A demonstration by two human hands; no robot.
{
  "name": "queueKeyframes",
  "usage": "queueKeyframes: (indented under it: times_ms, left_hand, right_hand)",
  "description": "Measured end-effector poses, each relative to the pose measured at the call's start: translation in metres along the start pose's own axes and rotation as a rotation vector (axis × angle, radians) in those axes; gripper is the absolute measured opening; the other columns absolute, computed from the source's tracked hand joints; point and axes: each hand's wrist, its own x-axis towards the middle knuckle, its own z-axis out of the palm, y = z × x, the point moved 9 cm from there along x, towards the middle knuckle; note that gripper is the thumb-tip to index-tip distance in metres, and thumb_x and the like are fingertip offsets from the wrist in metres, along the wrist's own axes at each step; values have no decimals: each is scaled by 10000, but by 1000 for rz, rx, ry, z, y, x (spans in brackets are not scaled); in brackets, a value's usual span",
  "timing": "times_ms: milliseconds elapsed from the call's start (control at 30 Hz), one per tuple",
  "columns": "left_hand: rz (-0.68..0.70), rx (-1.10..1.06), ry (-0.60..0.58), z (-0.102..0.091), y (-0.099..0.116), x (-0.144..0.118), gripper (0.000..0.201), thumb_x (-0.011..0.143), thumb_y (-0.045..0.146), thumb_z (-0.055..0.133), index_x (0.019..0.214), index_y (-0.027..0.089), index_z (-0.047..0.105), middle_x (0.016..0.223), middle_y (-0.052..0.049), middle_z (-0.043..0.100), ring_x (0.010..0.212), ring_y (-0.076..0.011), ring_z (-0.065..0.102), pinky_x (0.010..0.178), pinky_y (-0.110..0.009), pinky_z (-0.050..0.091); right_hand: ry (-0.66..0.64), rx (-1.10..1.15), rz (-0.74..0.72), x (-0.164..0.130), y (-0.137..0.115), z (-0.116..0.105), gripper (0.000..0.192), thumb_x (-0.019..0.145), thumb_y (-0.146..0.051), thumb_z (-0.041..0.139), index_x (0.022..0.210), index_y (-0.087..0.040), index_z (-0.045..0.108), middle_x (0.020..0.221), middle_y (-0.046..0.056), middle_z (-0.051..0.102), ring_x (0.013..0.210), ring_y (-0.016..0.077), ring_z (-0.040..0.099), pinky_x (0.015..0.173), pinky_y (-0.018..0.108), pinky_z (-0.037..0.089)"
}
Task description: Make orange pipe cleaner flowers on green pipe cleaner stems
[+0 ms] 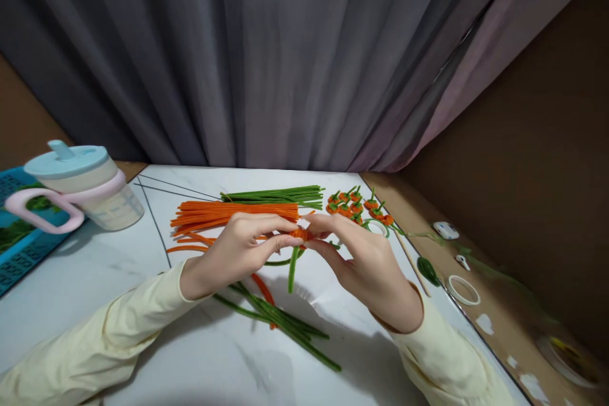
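Note:
My left hand (238, 248) and my right hand (361, 254) meet above the white marbled board (214, 355). Between their fingertips sits a small orange pipe-cleaner piece (299, 234) with a green stem (292, 269) hanging down from it. Both hands pinch it. Behind my hands lies a bundle of orange pipe cleaners (228, 212) and a bundle of green pipe cleaners (280, 195). Several loose green pipe cleaners (285, 323) and an orange one lie under my wrists. A group of several finished small orange pieces with green stems (356, 204) sits at the back right.
A cup with a pale blue lid and pink handle (76, 193) stands at the left, beside a blue mat (19, 247). Tape rings (464, 290), a wooden stick (412, 260) and small white items lie on the brown surface at right. A grey curtain (285, 57) hangs behind.

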Motion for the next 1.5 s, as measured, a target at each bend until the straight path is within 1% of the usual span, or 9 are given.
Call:
queueKeyframes:
  times_ms: [167,433,833,967,1067,1200,1300,1400,1500]
  left_hand:
    - [193,26,67,-4,17,-2,126,810,125,601,902,141,685,834,-57,712,733,-134,649,662,-203,504]
    - [293,76,124,-3,21,-3,223,800,112,616,1020,139,625,889,-88,679,804,-153,621,714,-264,523]
    - [434,62,-10,-1,25,-5,228,845,55,509,1000,165,635,882,-88,650,821,-150,613,701,-253,525]
    - [469,27,-109,3,25,-7,278,844,34,476,1000,178,655,889,-94,642,830,-158,608,710,-272,515]
    - [339,-65,-196,4,22,-2,230,833,86,535,997,184,664,916,-87,652,865,-171,608,762,-287,505]
    - [-128,-321,-213,-1,-11,8,217,872,211,514,1064,174,606,1064,-75,641,1011,-189,587,881,-303,479]
    - [-369,-492,-460,20,-30,-1,318,854,240,539,1167,191,548,1215,-68,575,1129,-203,527,952,-317,436]
    - [-453,-530,-661,34,-37,-10,371,820,236,583,1188,194,548,1192,-62,595,1098,-201,546,937,-306,436]
    - [-393,-406,-679,33,-36,-9,284,817,246,588,1091,183,620,1072,-49,651,1015,-190,581,892,-280,443]
  right_hand:
    - [-136,92,191,2,17,2,160,836,-197,585,991,-168,558,856,32,668,741,123,627,668,209,505]
    - [-183,117,172,1,17,7,126,860,-127,516,926,-172,613,853,30,699,711,116,636,643,198,460]
    - [-268,154,176,1,13,12,120,871,-172,522,810,-144,622,671,1,641,561,77,547,550,173,395]
    - [-277,137,125,-1,13,15,102,867,-147,516,834,-149,612,697,4,650,573,80,554,559,176,416]
    - [-225,57,-17,-3,7,13,111,882,-142,486,902,-137,595,766,47,655,672,116,586,626,216,458]
    - [-201,-106,-193,-6,-6,10,152,894,-108,455,933,-125,602,827,82,659,778,155,595,689,273,482]
    - [-160,-226,-335,-8,-22,7,175,890,-69,440,923,-86,612,798,96,663,774,172,598,671,289,492]
    - [-107,-328,-479,-15,-34,10,189,892,-59,426,955,-31,601,781,123,671,783,205,610,639,312,504]
    - [-97,-353,-543,-26,-35,19,202,873,-54,458,1036,-20,573,858,138,681,824,223,617,658,330,518]
